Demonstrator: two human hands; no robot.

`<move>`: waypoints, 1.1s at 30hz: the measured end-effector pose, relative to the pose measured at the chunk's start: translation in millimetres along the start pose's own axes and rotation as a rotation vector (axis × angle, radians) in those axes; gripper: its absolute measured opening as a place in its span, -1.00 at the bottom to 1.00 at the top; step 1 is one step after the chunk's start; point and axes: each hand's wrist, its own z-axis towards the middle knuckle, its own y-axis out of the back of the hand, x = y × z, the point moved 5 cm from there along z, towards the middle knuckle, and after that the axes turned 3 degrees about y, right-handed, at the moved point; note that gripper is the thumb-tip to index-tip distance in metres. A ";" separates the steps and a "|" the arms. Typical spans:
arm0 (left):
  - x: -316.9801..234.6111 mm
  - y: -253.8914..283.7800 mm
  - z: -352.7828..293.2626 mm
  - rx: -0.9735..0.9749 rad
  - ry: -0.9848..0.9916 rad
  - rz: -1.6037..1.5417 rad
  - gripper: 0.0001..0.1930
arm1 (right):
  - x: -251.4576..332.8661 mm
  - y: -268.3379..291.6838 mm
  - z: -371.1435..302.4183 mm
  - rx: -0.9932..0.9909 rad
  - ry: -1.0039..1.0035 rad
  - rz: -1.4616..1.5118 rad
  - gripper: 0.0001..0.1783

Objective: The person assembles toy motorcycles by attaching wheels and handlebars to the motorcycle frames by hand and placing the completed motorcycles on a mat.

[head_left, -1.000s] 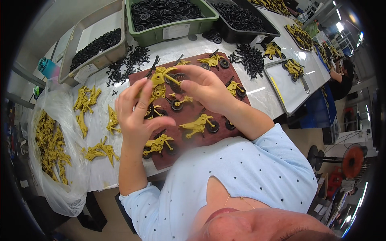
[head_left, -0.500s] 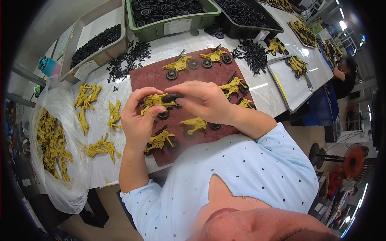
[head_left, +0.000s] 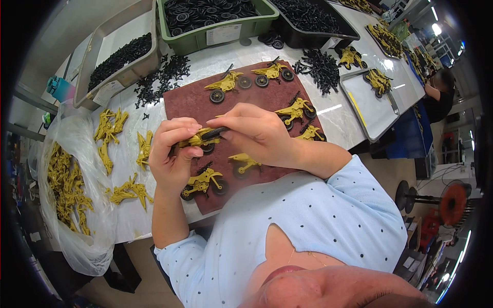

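Above the maroon cloth point(head_left: 186, 100), my left hand point(head_left: 174, 149) is closed around a yellow toy motorcycle point(head_left: 191, 140). My right hand point(head_left: 259, 134) pinches a black wheel point(head_left: 212, 133) at the end of that motorcycle; whether it is fully seated is hidden by my fingers. Several other yellow toy motorcycles lie on the cloth. One with two wheels point(head_left: 204, 180) rests just below my left hand. A yellow body point(head_left: 245, 160) lies under my right wrist. Another motorcycle point(head_left: 294, 112) sits right of my right hand, and one more point(head_left: 273, 72) lies at the far edge.
A clear plastic bag point(head_left: 105, 220) of yellow bodies stands at left, with loose bodies point(head_left: 110, 128) beside it. Behind are a green bin point(head_left: 177, 46) of wheels, a grey bin point(head_left: 82, 77) and a black bin point(head_left: 354, 33) of black parts. A white tray point(head_left: 367, 110) lies right.
The motorcycle in my hands has tilted, its wheel end now angled upward to the right. My right hand has shifted slightly left; both hands keep their grip.
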 end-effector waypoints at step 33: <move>29.7 11.0 -13.5 0.122 0.878 0.096 -0.64 | -61.3 -3.5 -3.6 -0.192 -0.482 0.519 -0.70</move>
